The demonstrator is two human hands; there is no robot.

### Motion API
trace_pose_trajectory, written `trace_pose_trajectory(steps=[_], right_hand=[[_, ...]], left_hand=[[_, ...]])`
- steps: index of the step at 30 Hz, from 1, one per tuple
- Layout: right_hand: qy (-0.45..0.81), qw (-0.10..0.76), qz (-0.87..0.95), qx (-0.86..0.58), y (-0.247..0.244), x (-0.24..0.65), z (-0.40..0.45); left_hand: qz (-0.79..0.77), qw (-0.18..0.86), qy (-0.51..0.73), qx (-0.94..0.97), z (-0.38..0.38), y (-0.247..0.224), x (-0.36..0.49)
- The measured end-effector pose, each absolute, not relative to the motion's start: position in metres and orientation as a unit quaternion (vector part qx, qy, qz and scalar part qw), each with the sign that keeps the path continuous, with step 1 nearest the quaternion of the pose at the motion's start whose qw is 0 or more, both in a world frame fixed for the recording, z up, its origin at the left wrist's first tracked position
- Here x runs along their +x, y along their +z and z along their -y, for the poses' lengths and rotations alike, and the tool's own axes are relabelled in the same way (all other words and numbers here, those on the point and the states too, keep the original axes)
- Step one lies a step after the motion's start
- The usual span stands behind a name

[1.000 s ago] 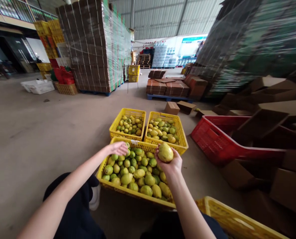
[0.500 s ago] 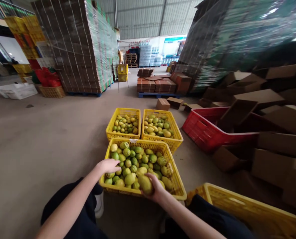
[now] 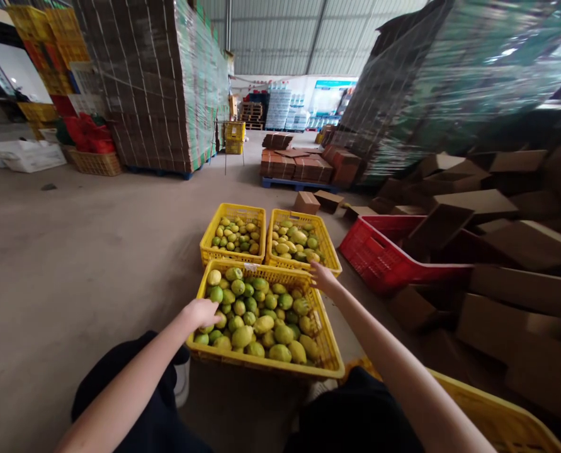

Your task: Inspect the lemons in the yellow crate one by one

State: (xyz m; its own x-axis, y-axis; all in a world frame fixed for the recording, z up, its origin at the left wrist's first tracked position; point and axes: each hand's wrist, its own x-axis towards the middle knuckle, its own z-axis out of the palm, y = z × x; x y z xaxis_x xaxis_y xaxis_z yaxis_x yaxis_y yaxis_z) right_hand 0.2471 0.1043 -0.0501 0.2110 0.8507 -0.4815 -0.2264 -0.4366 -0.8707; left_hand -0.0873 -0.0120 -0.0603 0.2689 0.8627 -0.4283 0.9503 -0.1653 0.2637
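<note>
Yellow-green lemons [image 3: 263, 324] fill the near yellow crate [image 3: 266, 366]. My left hand [image 3: 203, 313] rests over that crate's left side, fingers stretched out against the lemons there, gripping none that I can see. Reaching forward, my right hand [image 3: 322, 277] is at the front edge of the far right yellow crate [image 3: 333, 251], fingers apart and holding nothing. A large pale lemon [image 3: 299, 237] lies on top of the fruit in that crate. Beside it stands the far left yellow crate [image 3: 205, 242], holding smaller lemons.
On the right, a red crate [image 3: 374, 255] stands among loose cardboard boxes [image 3: 497, 314]. Another yellow crate [image 3: 492, 409] is by my right leg. Farther off are a blue pallet with flattened cartons [image 3: 299, 167] and tall wrapped stacks [image 3: 143, 88] on both sides.
My right hand has moved forward from the near crate to the far right crate and let go of the lemon it held. My left hand has barely moved.
</note>
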Motion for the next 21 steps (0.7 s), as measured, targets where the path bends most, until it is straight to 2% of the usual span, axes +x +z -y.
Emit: trace_pose_trajectory(steps=[5,14,17,21], right_hand=[[0.513,0.284,0.379,-0.716,-0.116,0.258,-0.059],[0.384,0.034,0.586,-0.713,-0.197,0.213,-0.022],[0.352,-0.002,0.6,-0.718,-0.204,0.197,-0.015],[0.377,0.038,0.575,-0.725,-0.19,0.189,-0.021]], left_hand=[[-0.586,0.236,-0.108,0.768,0.018,-0.062,-0.085],[-0.572,0.22,-0.171,0.771,0.016,-0.051,-0.08],[-0.575,0.204,-0.18,0.772,0.015,-0.044,-0.078],[-0.57,0.201,-0.182,0.776,0.014,-0.041,-0.074]])
